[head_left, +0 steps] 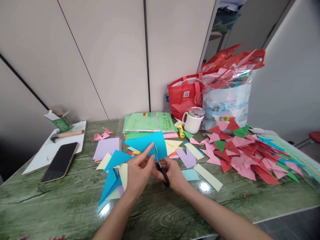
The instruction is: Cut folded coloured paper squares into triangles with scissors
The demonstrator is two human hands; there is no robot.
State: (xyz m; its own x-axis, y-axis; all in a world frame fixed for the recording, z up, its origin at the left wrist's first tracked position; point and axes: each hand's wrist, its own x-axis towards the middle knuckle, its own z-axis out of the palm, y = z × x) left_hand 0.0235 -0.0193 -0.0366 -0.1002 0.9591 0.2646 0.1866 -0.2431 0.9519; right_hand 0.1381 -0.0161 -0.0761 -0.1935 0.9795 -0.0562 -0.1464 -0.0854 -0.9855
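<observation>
- The left hand (pixel 138 172) has its fingers (pixel 149 149) pinched together on the near edge of a bright blue square paper sheet (pixel 147 141), held just above the green marbled surface (pixel 62 203).
- The right hand (pixel 172 173) is closed around the black-handled metal scissors (pixel 161 168), blades pointing up into the sheet.
- The scissor handles are mostly hidden by the gripping fingers.
- Blue folded paper triangles (pixel 112 173) lie beside the left wrist.
</observation>
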